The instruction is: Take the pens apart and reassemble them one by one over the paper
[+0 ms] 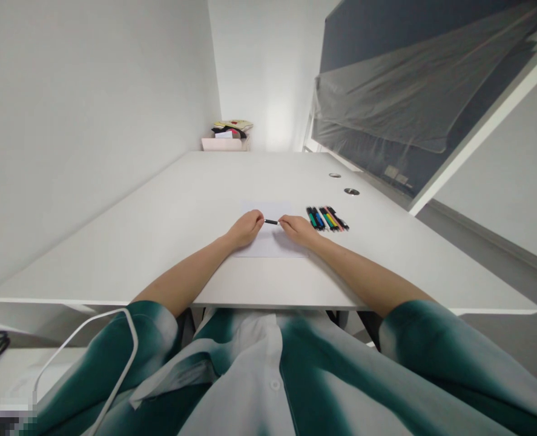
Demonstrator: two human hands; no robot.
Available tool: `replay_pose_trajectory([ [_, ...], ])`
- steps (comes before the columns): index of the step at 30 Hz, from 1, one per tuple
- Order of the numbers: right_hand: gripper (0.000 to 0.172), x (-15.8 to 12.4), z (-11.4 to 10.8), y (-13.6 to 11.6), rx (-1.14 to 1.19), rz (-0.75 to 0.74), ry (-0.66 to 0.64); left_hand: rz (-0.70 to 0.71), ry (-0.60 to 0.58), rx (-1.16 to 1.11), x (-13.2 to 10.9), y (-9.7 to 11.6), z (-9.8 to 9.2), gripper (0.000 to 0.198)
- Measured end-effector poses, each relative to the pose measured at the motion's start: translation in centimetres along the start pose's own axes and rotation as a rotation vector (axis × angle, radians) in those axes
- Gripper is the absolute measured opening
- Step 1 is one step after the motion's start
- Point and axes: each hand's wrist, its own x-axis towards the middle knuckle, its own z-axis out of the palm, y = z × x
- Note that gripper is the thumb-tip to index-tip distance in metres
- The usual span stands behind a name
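**Close Work at the Near Edge**

A teal-and-white tie-dyed button-up shirt (309, 387) is filling the bottom of the view, with a thin white cable (82, 330) looping over its left sleeve. Beyond it, both bare forearms are reaching across the near edge of a long white worktop (127, 242), apparently resting there to steady the hands. The left hand (245, 229) and right hand (298, 230) are meeting over a sheet of white paper (268, 245), each grip closed in a pinch on one end of a slim black pen (271, 221). The fingers are turned away, so how firmly each grip is holding is hard to make out. The pen is lying over the sheet's upper part, though any contact with the paper cannot be told. At 3 o'clock from it, a row of multicoloured pens (326, 218) is sitting side by side, seemingly kept within easy reach. At 12 o'clock, a pale pink box (221, 144) is holding a jumble too small to identify.
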Motion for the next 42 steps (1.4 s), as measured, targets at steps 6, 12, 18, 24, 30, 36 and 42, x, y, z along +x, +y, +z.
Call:
replay_pose_trajectory([
  [6, 0.041, -0.1, -0.4, -0.7, -0.047, 0.029, -0.048, 0.114, -0.019, 0.171, 0.0, 0.2, 0.0, 0.025],
  [12, 0.042, 0.0, 0.2, -0.4, -0.032, 0.008, -0.041, 0.138, -0.023, 0.211, 0.0, 0.2, 0.2, 0.031],
  [18, 0.042, -0.1, 0.0, -0.7, -0.054, 0.009, -0.038, 0.095, -0.013, 0.183, 0.0, 0.3, 0.3, 0.041],
  [24, 0.042, 0.0, 0.0, -0.7, -0.105, 0.038, -0.033, 0.016, 0.06, 0.107, -0.1, 0.3, 0.0, 0.044],
  [30, 0.042, 0.0, 0.0, -0.2, -0.124, 0.074, -0.05, 0.14, 0.053, 0.095, -0.4, 0.1, 0.0, 0.019],
  [36, 0.042, 0.0, 0.0, -0.1, -0.119, 0.056, -0.051, 0.142, 0.011, 0.166, -0.3, 0.2, 0.2, 0.021],
  [42, 0.033, 0.0, 0.2, 0.2, 0.022, -0.117, -0.026, 0.112, 0.018, 0.239, -0.1, -0.3, 0.4, 0.033],
])
